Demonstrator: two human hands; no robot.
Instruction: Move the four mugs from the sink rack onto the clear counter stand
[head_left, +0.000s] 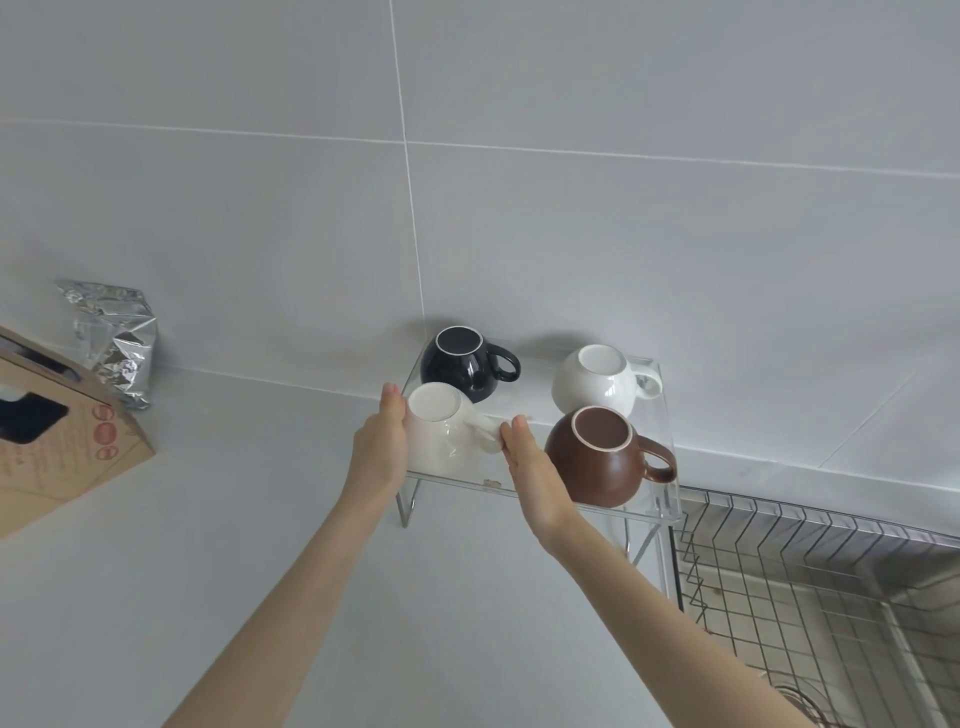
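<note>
Fingers (390, 402) of both hands press flat against the near white mug (441, 431), inverted at 7 o'clock on the clear stand (667, 512). I count four mugs up; sink rack (779, 551) appears vacant, so only release remains.

A crumpled silver foil bag (117, 340) stands upright against the tiled wall (519, 156) at the far left of the pale grey bench (249, 519). Just in front of it, a brown cardboard box (57, 441) cuts in from the left edge, tilted, with dark cut-out windows and red round stamps near its corner (the print is too small to read). The wall is laid in large grey tiles with thin white grout lines. A steel sink basin (852, 623) fills the lower right corner
</note>
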